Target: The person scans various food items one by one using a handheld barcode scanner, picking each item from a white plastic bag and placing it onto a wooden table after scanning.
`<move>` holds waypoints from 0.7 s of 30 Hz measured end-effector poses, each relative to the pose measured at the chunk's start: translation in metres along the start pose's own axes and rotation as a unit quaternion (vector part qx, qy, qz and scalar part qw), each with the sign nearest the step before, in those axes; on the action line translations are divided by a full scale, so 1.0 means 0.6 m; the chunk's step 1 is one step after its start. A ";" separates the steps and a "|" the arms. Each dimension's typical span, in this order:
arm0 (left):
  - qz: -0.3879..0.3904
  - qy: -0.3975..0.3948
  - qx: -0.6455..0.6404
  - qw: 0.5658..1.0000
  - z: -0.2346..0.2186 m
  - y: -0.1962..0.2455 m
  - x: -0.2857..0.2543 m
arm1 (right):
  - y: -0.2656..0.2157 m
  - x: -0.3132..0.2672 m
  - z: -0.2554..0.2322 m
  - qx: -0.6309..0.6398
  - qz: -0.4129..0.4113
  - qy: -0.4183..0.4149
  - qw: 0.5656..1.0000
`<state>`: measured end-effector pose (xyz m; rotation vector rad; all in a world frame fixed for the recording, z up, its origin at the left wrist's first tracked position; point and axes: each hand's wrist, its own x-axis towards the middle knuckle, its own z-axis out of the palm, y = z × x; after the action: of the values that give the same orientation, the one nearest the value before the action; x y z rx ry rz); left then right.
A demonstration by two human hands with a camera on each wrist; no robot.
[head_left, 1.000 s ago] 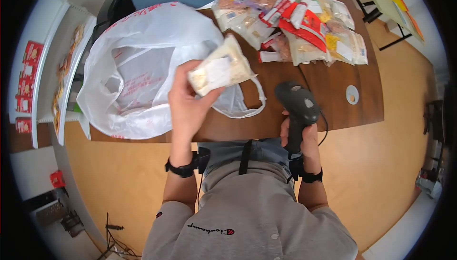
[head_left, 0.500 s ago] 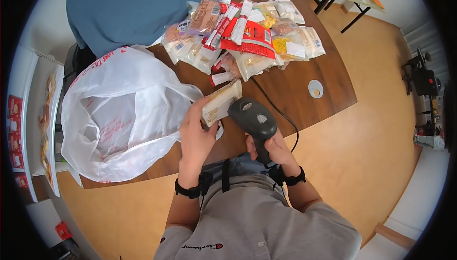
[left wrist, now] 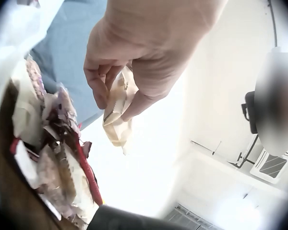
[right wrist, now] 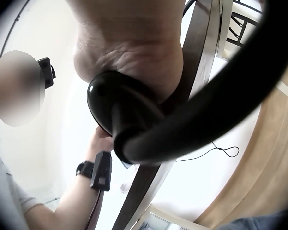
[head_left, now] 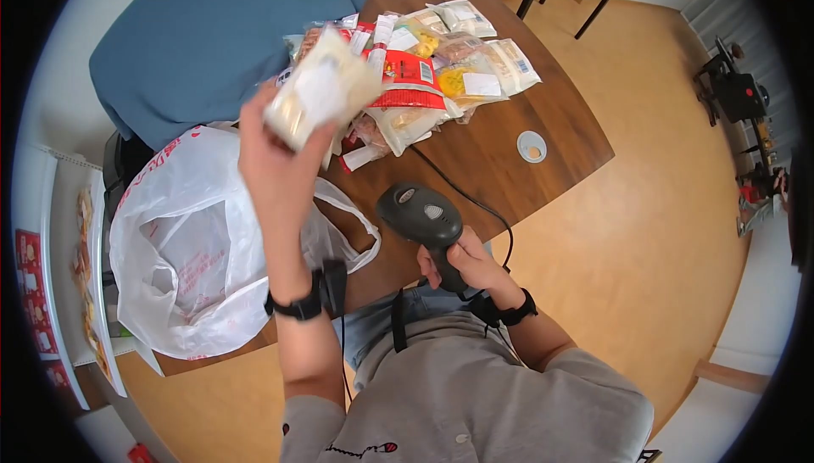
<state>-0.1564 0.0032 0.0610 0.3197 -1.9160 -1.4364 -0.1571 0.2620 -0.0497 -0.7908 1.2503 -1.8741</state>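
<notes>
My left hand (head_left: 278,170) grips a cream-coloured food packet (head_left: 318,94) with a white label, raised above the table between the plastic bag and the pile of packets. In the left wrist view the packet (left wrist: 118,117) hangs between thumb and fingers, seen edge-on. A black handheld barcode scanner (head_left: 424,215) is held by its handle in my right hand (head_left: 475,261), near the table's front edge. Its cable (head_left: 475,196) runs back under the pile. The right wrist view shows mostly the scanner's dark handle end and cable.
A white plastic bag (head_left: 242,285) lies with its mouth open on the left of the wooden table (head_left: 560,153). Behind it are a blue cloth (head_left: 212,39) and a pile of food packets (head_left: 411,81). A round sticker (head_left: 532,147) sits at the right; shelves (head_left: 93,268) stand far left.
My left hand brought the packet beside the scanner, then moved it up and left, label side showing again. My right hand keeps the scanner. The head view has swung to the right.
</notes>
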 end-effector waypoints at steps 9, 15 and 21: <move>0.118 0.024 0.388 0.914 0.091 -0.028 0.125 | -0.001 -0.001 0.001 0.013 -0.003 0.014 1.000; 0.148 0.018 0.254 0.955 0.007 -0.010 0.038 | -0.003 -0.005 0.000 0.015 0.047 0.034 0.998; -0.121 0.039 0.332 0.935 -0.236 -0.053 -0.110 | -0.006 0.003 0.000 0.013 0.029 0.015 0.999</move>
<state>-0.0217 -0.0742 0.0249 0.9368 -2.3093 -0.8461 -0.1586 0.2614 -0.0460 -0.7071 1.2520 -1.8586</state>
